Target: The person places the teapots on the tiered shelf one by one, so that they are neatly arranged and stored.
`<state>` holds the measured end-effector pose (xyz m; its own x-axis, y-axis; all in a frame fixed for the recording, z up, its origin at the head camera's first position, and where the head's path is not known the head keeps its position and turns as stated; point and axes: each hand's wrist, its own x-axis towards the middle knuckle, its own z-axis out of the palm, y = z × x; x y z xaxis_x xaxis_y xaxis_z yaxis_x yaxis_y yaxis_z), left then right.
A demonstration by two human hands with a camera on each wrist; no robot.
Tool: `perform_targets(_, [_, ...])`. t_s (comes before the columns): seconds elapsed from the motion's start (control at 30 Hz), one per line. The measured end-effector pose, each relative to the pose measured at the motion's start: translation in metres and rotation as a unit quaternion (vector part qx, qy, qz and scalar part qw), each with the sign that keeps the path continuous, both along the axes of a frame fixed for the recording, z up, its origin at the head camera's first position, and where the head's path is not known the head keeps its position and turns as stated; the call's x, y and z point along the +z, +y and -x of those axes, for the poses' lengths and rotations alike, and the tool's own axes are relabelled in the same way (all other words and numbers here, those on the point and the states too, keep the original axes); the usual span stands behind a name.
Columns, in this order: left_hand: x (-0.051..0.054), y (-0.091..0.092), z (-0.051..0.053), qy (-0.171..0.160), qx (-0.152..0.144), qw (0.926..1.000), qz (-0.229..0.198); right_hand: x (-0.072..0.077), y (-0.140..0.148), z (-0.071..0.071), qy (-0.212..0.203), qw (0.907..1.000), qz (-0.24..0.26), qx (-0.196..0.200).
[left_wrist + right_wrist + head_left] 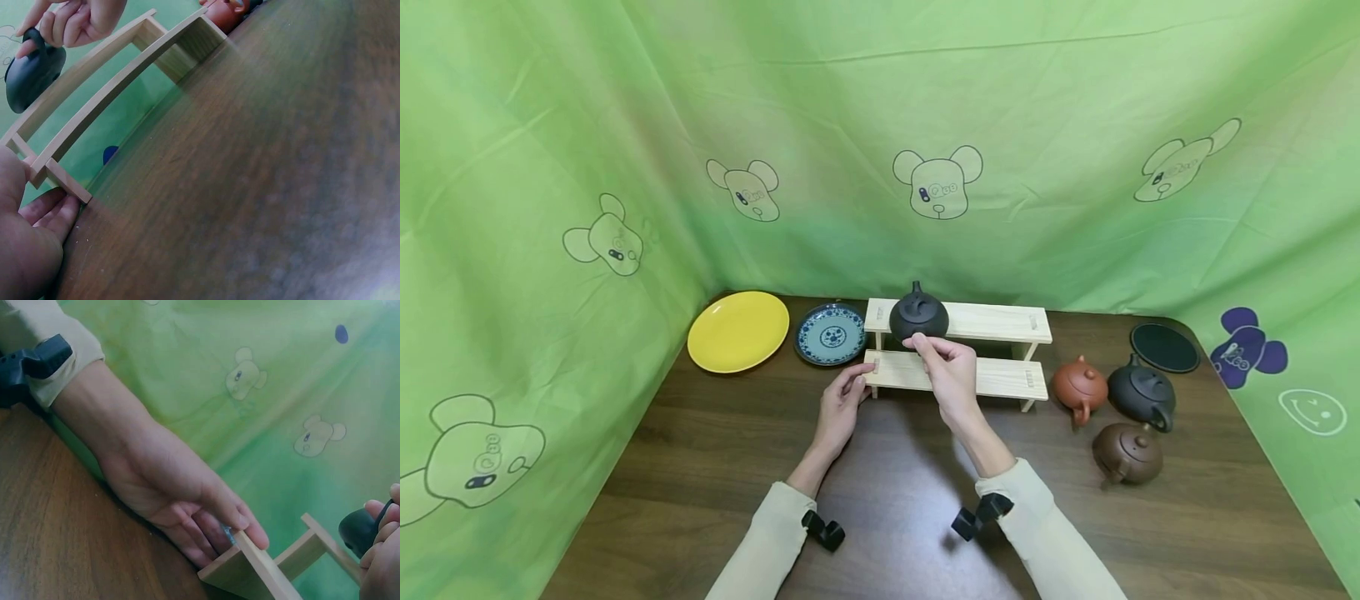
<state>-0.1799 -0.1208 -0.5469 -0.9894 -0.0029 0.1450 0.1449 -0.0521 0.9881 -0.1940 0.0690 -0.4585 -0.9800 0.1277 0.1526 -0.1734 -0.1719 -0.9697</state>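
My right hand (953,379) pinches the handle of a black teapot (919,315), whose spout points to the back. The teapot is at the left part of the upper tier of a light wooden two-tier stand (1000,321); whether its base touches the board cannot be told. In the left wrist view the handle loop of the teapot (37,72) is between the right hand's fingers. My left hand (838,408) grips the left end of the stand's lower tier, thumb on top and the other fingers by the end leg (69,181).
Left of the stand lie a blue patterned plate (831,335) and a yellow plate (739,332). To its right stand an orange-red teapot (1080,385), another black teapot (1142,393) and a brown teapot (1129,454). A dark oval plate (1165,347) lies behind them, near the green curtain (1037,100).
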Motion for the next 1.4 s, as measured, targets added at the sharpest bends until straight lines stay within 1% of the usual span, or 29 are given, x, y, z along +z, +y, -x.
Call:
perform_targets(0.27, [0.002,0.000,-0.001,0.000,0.004,1.0000,0.004,-0.001,-0.011,0.010,-0.004,0.9999,0.000,-0.012])
perform_targets(0.43, [0.003,0.001,-0.001,-0.003,0.003,1.0000,0.004,-0.001,-0.012,0.015,-0.010,0.9997,0.001,-0.020])
perform_targets(0.63, [0.002,0.003,0.000,-0.006,0.001,1.0000,0.002,-0.002,-0.012,0.020,-0.002,0.9995,0.001,-0.032])
perform_targets(1.03, [0.001,0.001,-0.001,-0.012,0.006,0.9999,0.003,0.001,-0.016,0.028,-0.022,0.9992,0.010,-0.030])
perform_targets(1.2, [0.001,0.001,-0.001,-0.008,0.001,1.0000,-0.001,0.001,-0.013,0.029,-0.033,0.9992,0.011,-0.020])
perform_targets(1.4, [0.001,0.000,-0.001,-0.012,0.003,0.9999,0.002,0.002,-0.010,0.026,-0.051,0.9976,0.044,0.016])
